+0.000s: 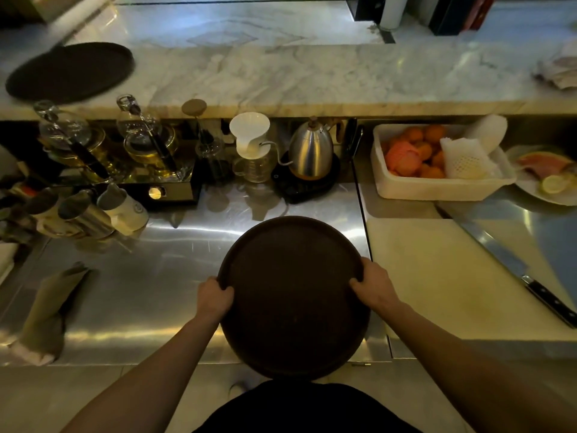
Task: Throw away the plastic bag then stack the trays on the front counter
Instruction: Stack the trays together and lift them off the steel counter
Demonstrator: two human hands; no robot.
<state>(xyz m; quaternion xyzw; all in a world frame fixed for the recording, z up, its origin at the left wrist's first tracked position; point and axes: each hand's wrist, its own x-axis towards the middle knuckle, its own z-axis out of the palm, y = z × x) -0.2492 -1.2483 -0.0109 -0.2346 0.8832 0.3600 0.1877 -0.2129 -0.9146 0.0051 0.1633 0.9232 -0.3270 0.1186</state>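
Observation:
I hold a round dark brown tray [293,295] in front of me, above the near edge of the steel worktop [150,276]. My left hand [214,297] grips its left rim and my right hand [373,284] grips its right rim. A second round dark tray [70,71] lies flat at the far left of the raised marble front counter [312,76]. No plastic bag is in view.
Glass teapots [146,139], a white dripper on a glass server [249,145] and a steel kettle [310,150] line the back of the worktop. A white tub of oranges [437,189], a cutting board [443,276] with a large knife [515,270], a folded cloth [50,310].

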